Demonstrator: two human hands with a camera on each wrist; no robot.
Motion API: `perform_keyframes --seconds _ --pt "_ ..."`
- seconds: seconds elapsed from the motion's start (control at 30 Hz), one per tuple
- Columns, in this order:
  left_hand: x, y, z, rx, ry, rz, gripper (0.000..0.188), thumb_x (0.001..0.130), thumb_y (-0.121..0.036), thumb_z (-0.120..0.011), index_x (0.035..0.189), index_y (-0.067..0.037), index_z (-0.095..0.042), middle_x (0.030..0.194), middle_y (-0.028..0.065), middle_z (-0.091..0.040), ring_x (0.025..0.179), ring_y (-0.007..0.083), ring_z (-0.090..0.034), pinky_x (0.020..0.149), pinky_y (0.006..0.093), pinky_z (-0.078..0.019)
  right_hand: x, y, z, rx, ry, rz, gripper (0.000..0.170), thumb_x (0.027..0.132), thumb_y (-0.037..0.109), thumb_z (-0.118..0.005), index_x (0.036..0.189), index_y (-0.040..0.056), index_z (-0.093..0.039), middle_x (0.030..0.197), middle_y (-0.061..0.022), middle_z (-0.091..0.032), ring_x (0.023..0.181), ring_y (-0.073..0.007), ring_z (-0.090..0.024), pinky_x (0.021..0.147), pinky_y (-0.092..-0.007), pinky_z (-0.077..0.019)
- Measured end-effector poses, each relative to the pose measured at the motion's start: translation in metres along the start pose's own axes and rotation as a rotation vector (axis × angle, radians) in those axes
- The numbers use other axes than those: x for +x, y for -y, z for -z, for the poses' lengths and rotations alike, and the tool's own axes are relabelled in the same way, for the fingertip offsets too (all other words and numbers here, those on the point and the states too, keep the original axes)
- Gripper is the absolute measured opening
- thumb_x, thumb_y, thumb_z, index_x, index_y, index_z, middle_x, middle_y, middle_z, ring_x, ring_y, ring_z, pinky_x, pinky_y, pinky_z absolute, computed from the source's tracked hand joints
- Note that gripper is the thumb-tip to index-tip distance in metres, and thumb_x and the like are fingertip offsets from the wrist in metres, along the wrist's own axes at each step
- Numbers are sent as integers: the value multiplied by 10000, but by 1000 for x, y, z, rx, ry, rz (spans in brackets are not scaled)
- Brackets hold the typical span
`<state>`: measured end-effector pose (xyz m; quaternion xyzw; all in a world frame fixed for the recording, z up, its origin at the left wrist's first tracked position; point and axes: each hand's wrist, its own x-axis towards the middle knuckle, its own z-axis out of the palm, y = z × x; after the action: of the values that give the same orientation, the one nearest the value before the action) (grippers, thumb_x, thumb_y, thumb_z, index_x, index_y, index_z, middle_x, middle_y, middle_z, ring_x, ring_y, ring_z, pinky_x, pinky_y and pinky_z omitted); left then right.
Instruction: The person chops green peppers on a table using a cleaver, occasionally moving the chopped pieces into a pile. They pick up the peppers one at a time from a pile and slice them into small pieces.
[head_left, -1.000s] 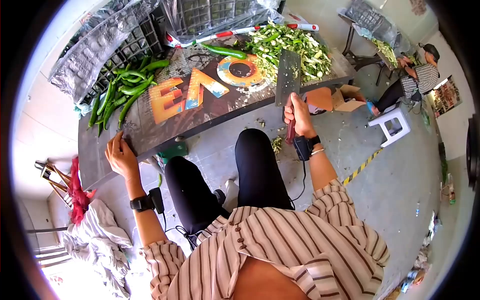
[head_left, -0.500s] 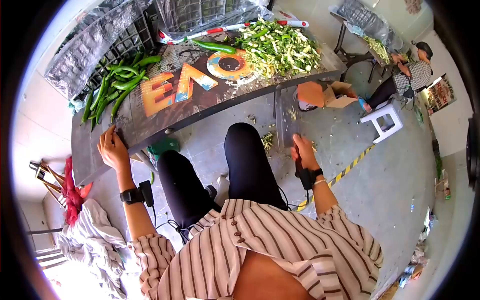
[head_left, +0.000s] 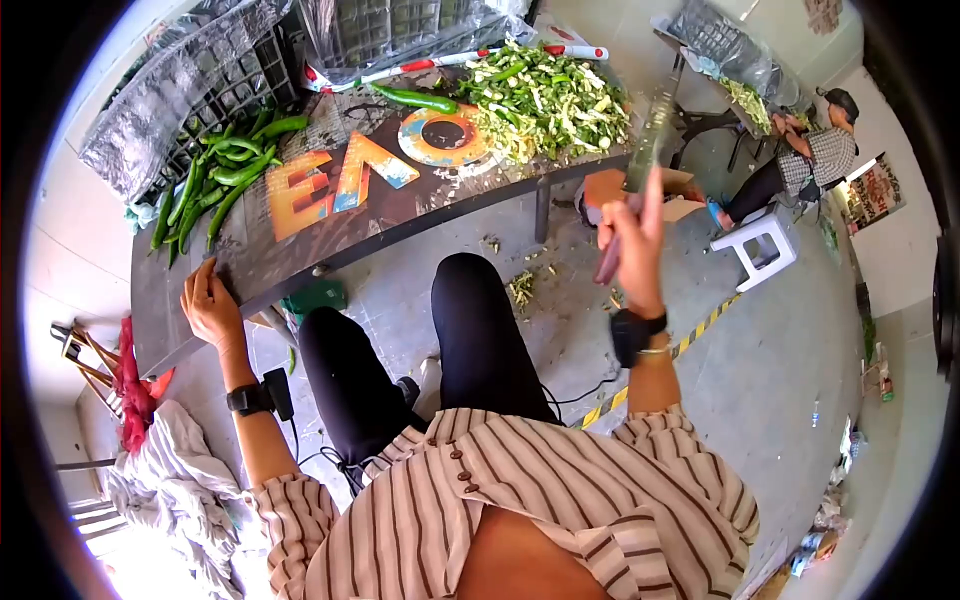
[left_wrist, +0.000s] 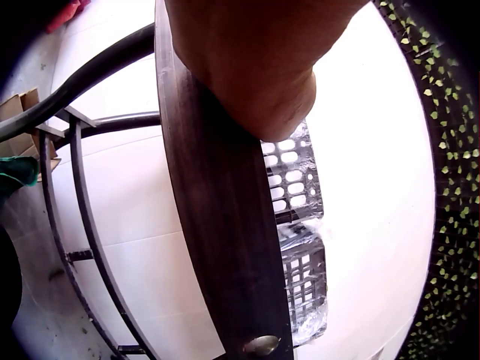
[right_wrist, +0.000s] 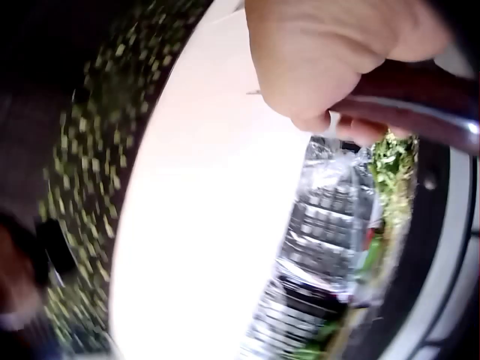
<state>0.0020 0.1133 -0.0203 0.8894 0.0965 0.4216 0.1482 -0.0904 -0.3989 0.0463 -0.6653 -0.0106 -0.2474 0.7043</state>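
Gripping the Knife point(head_left: 650, 137) at the Tabletop point(head_left: 165, 315)

We locate the knife in the right hand point(head_left: 636, 248). The fingers are clamped round its dark red handle point(head_left: 606, 262), which also shows in the right wrist view. The blade slants upward in the head view, to the right of the heap of chopped green peppers point(head_left: 550, 105); both blade and hand are blurred.

We find the left hand point(head_left: 212, 310) at the near edge of the tabletop, its fingers relaxed and slightly bent. Nearest to it, we note the pile of whole green peppers point(head_left: 225, 178), lying at the left end of the tabletop in front of a black crate point(head_left: 272, 72) partly covered with clear plastic. One single pepper point(head_left: 415, 98) lies apart from this pile, just left of the chopped heap.

Between the pile and the heap, we see large orange letters point(head_left: 300, 196) on the dark surface. Behind the heap runs a red-and-white strip point(head_left: 425, 65). To the right, we identify a cardboard box point(head_left: 688, 192) and a white stool point(head_left: 727, 245) on the floor; another person point(head_left: 825, 155) works beyond them.
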Motion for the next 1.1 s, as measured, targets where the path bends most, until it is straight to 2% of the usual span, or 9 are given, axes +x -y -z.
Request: perform_keyframes --seconds 0.13,0.2,0.47,0.67,0.7,0.9,1.0,1.03,1.1 --pt "0 0 0 -3 10 11 206 846 -89 -568 962 -160 -723 968 -1 -664 886 226 -584 817 333 -464 14 -64 -21 -715 -49 334 681 899 92 -551 1490 118 -213 835 -113 -590 639 -212 -561 598 -330 -462" --pt "-1 1 1 -9 3 -7 204 847 -88 -568 961 -157 -722 968 -1 -664 883 225 -583 817 333 -463 12 -91 -25 -813 -33 163 721 878 90 -559 1486 113 -173 999 -248 -628 841 -424 -613 695 -443 -488" --pt "1 -4 4 -15 0 -9 199 847 -81 -567 958 -144 -720 963 6 -666 879 221 -584 815 332 -461 -23 -171 -28 -738 -20 110 849 880 -12 -529 1492 66 53 1182 -336 -526 929 -468 -586 785 -462 -490" --pt "-1 0 2 -24 -12 -26 199 848 -81 -567 957 -147 -720 958 5 -667 865 222 -585 803 329 -463 -73 -187 18 -866 60 -92 827 866 -60 -482 1497 56 40 1477 -301 -232 1168 -470 -479 936 -455 -426" --pt "-1 2 0 -22 -18 -29 200 847 -81 -568 957 -149 -721 959 5 -667 861 223 -584 800 329 -463 -82 -180 23 -857 43 -151 770 865 -19 -481 1499 54 -49 1397 -301 -374 1124 -457 -515 921 -467 -427" --pt "-1 1 2 -18 -28 -44 212 836 -76 -567 962 -155 -719 960 2 -665 861 229 -582 797 329 -464 -138 -179 72 -1019 56 -219 665 841 114 -566 1444 74 -287 1088 -265 -609 949 -400 -616 794 -445 -479" --pt "-1 1 0 -18 -21 -29 221 822 -79 -572 962 -166 -720 959 -3 -662 882 228 -580 806 329 -465 -140 -160 74 -906 -41 -378 637 824 138 -606 1406 59 -357 894 -209 -634 759 -356 -626 684 -413 -485" --pt "-2 -2 2 -17 -20 -25 221 818 -82 -576 961 -170 -720 960 -1 -661 888 230 -581 809 330 -466 -139 -162 74 -877 -83 -160 560 819 118 -621 1343 35 -444 719 -113 -594 615 -231 -574 588 -345 -457" --pt "-2 -4 4 -13 -28 -26 221 809 -88 -584 958 -175 -722 959 5 -661 899 234 -583 811 334 -468 -134 -149 74 -830 -68 -172 533 825 108 -620 1324 12 -460 697 -80 -575 598 -181 -541 564 -314 -433"
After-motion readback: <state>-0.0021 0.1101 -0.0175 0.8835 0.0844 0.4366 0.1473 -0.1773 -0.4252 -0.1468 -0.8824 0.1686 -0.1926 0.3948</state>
